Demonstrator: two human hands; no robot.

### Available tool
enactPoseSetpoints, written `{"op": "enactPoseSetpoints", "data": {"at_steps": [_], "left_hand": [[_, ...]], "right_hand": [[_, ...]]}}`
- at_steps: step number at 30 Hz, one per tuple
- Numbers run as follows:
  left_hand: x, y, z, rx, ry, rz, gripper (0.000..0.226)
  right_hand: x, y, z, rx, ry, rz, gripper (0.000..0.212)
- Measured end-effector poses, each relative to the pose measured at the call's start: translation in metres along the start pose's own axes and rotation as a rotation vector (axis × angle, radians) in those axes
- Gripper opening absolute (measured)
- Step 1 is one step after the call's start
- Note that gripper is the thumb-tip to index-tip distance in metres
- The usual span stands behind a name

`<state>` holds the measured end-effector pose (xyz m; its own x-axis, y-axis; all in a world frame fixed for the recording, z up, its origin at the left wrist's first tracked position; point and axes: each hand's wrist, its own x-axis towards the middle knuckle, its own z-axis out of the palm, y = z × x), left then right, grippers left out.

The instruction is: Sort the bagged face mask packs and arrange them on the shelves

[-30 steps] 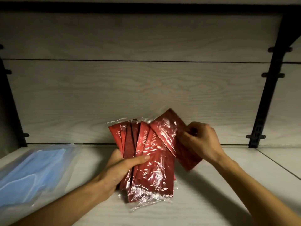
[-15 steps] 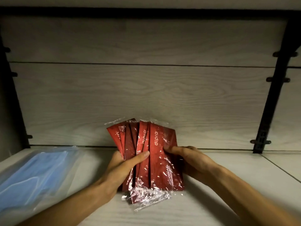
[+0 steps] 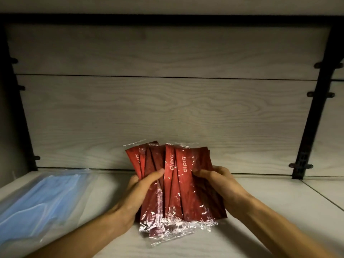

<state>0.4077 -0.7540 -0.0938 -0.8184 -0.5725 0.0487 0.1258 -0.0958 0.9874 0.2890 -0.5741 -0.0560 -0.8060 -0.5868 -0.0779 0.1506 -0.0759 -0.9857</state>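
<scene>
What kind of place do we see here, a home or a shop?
Probably a shop or stockroom shelf, though a home cupboard cannot be excluded. A wood-look shelf sits between black slotted uprights. Both hands hold many identical red mask packs, and bagged blue masks lie on the left.

Landmark: mask packs (image 3: 176,185), fanned bundle standing on shelf board (image 3: 270,211), near its middle.
Left hand (image 3: 138,194): on bundle's left edge, thumb across front.
Right hand (image 3: 217,185): on bundle's right edge.
Bagged masks (image 3: 37,203): flat on board, well left of bundle.
Back panel (image 3: 167,112): behind bundle.
Bracket (image 3: 309,131): far right of bundle, against the panel.
</scene>
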Motion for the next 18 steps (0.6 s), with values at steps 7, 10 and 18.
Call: {"op": "enactPoseSetpoints", "data": {"at_steps": [7, 10, 18], "left_hand": [[0.0, -0.004, -0.006, 0.031, 0.057, -0.038, 0.067], [0.0, -0.004, -0.009, 0.008, 0.048, -0.033, 0.067], [-0.005, 0.004, -0.003, -0.001, 0.024, 0.023, 0.03]], "right_hand": [[-0.006, -0.004, 0.001, 0.031, 0.002, -0.024, 0.016], [-0.005, -0.008, -0.003, 0.079, 0.087, -0.046, 0.02], [0.002, -0.021, -0.022, 0.167, 0.157, -0.071, 0.025]]}}
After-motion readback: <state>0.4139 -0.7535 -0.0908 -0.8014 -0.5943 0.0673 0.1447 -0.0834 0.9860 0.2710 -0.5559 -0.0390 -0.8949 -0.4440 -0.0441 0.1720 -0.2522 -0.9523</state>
